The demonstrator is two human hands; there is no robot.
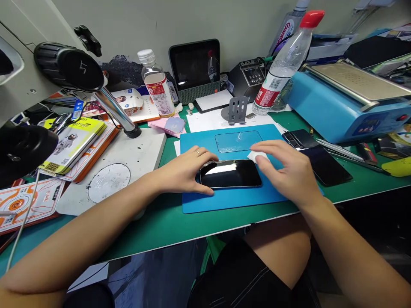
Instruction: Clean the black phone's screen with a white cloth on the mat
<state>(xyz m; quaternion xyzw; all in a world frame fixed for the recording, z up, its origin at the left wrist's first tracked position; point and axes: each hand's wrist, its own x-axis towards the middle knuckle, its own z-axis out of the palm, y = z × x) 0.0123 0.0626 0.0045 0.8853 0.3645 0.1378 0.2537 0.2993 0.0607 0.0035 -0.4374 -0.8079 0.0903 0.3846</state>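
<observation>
A smartphone [234, 174] with a dark, glossy screen lies face up on a blue mat [224, 204]. My left hand [189, 172] grips its left end, the thumb along the near edge and the fingers at the far edge. Between thumb and fingers of my right hand [284, 169] is a small white wipe [256, 155], held just above the phone's far right corner. Behind the phone, a clear glass screen protector [238, 142] with a dark outline and some crack-like marks lies flat on the mat.
On the right are another dark phone [330, 164], tweezers [349, 155] and a blue heating-plate machine [334, 107]. Bottles [279, 81], a grey phone stand [237, 110] and a smart display [195, 64] stand behind. A microscope stand [115, 111] and stacked boxes [73, 145] occupy the left.
</observation>
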